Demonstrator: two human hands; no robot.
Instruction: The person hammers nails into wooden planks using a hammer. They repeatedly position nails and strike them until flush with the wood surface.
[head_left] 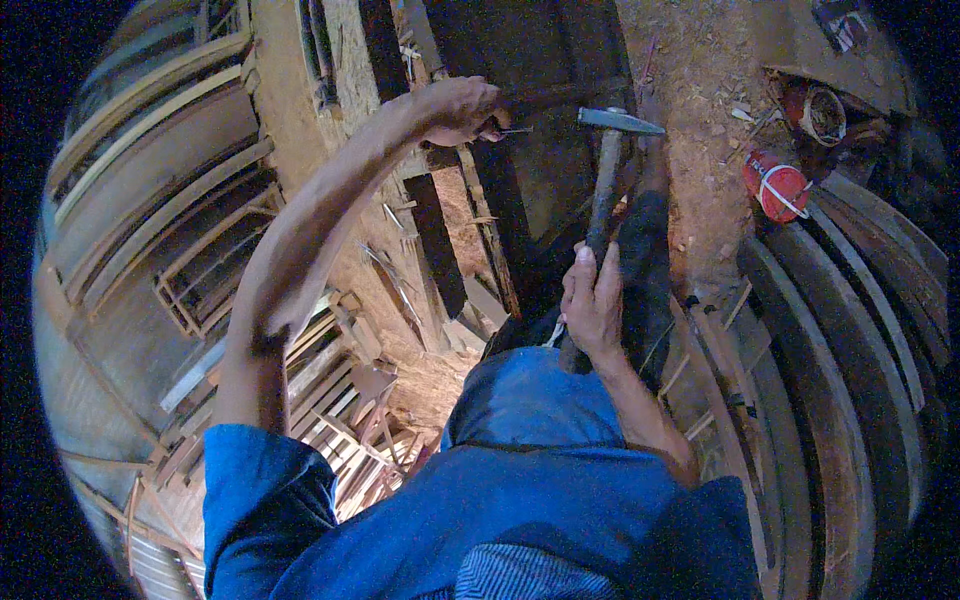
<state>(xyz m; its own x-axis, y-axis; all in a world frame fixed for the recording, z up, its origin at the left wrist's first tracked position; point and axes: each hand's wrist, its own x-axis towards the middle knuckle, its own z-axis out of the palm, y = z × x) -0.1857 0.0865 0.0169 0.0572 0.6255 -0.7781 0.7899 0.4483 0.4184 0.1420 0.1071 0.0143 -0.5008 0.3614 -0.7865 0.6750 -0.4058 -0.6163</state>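
Observation:
My right hand [594,303] is wrapped round the dark handle of a hammer [604,190]. The hammer stands up in front of my body, with its metal head at the far end, beside a dark wooden panel [565,65]. Stretched out over the panel's left side, my left hand [464,112] has its fingers closed in a pinch. A thin nail [516,130] pokes out from between them toward the hammer head. The hammer head and the nail are apart.
A red bucket [778,190] with a white handle stands at the right, near another container [822,115]. Long boards [810,380] lie at the lower right. Timber strips [330,385] are piled at the lower left, and wooden frames [215,265] lie farther left.

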